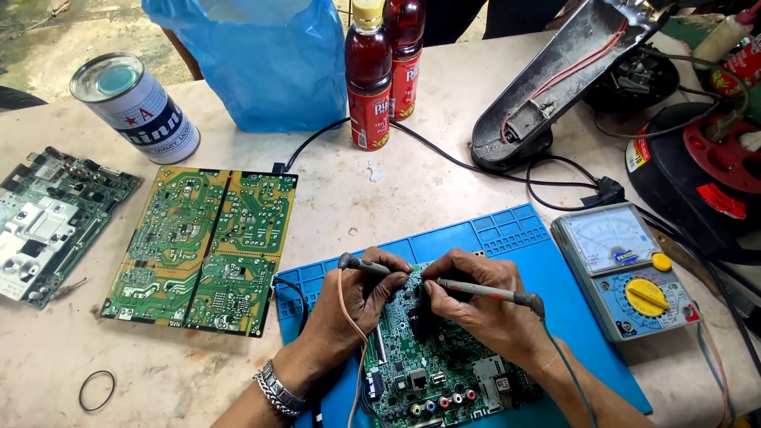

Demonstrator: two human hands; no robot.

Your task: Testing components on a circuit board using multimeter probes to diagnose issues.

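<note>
Left hand [353,297] pinches a grey probe [366,265]; right hand [483,305] is closed on a red probe [483,290]. Both tips meet over the green board [444,372], which lies on the blue mat [507,238] at btm centre. Analog meter [626,269] sits just right of the mat, w/ leads running to the probes. Yellow-green PCB [202,250] lies left of the mat; tin can [135,107] and two bottles [384,71] stand behind.

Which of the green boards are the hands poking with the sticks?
The dark green circuit board on the blue mat. The left hand and right hand press probes onto it. The yellowish-green board and the leftmost board lie untouched.
</note>
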